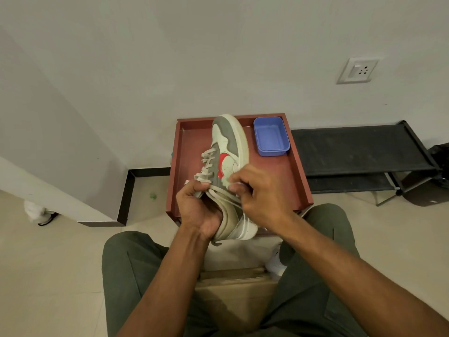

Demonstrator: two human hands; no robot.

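Note:
A white and grey sneaker (228,147) with a red side mark is held up over a reddish-brown tray (187,152), toe pointing away from me. My left hand (196,210) grips it around the collar and heel from the left. My right hand (257,195) pinches a white lace (222,190) near the top eyelets. Several lace loops (206,164) hang loose along the tongue.
An empty blue plastic box (271,136) sits in the tray's far right corner. A black low shoe rack (359,152) stands to the right against the wall. A cardboard box (233,288) lies between my knees. Another white shoe (40,212) lies far left on the tiled floor.

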